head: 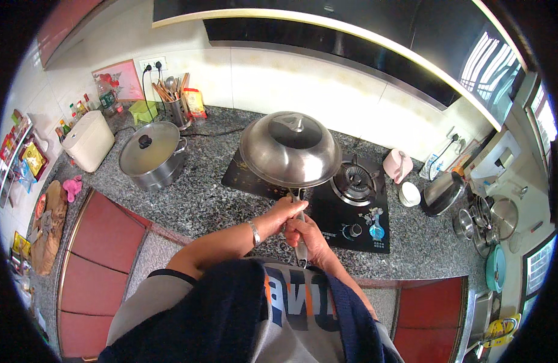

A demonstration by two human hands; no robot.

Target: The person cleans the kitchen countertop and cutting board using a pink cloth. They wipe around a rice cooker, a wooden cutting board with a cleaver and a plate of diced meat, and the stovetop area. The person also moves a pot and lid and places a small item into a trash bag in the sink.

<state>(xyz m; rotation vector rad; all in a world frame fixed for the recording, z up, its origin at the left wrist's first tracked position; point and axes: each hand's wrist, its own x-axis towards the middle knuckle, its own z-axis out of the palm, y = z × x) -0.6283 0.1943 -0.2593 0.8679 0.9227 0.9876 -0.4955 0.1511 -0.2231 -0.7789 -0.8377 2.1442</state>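
Observation:
A wok covered by a domed metal lid (306, 170) with a dark glass centre is over the left part of the black gas hob (324, 227). Its long metal handle (301, 254) points toward my body. My left hand (286, 212) grips the handle near the pan, a metal bracelet on that wrist. Just below it, my right hand (306, 236) is closed around the same handle. The two hands are close together. Whether the wok touches the hob cannot be told. The right burner (355, 181) shows uncovered, with no visible flame.
A steel pot (158, 178) with a glass lid stands left, near a cream container (88, 140) and a utensil holder (178, 113). At right are a pink container (392, 163), a white bowl (409, 195), an electric kettle (442, 194) and steel pans (505, 218). The range hood (333, 59) overhangs the wall side.

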